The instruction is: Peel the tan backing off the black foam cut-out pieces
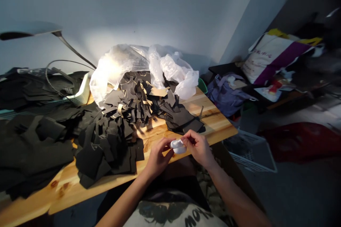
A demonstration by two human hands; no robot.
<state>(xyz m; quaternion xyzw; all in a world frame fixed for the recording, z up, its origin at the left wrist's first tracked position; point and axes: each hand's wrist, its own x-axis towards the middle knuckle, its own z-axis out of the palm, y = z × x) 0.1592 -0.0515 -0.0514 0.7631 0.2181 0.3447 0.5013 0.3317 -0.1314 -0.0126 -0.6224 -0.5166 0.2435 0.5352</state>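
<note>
A small white rounded case (179,147), which looks like an earbud case, is held over the front edge of the wooden table (157,133). My left hand (160,154) grips its left side between thumb and fingers. On the other side my right hand (198,148) pinches the case near its top right corner. A seam or gap seems to run across it; whether anything sits inside I cannot make out. Just beyond my hands lies a small stack of black cut sheets (182,117). Left of my left hand is a larger heap of black pieces (103,149).
Loose black and tan scraps (141,99) spill from a white plastic bag (130,56) by the wall. A desk lamp (32,28) arches over at left, above more black sheets (29,142). On the right are a white plastic basket (253,150), a purple bag (226,94) and a red bundle (301,142).
</note>
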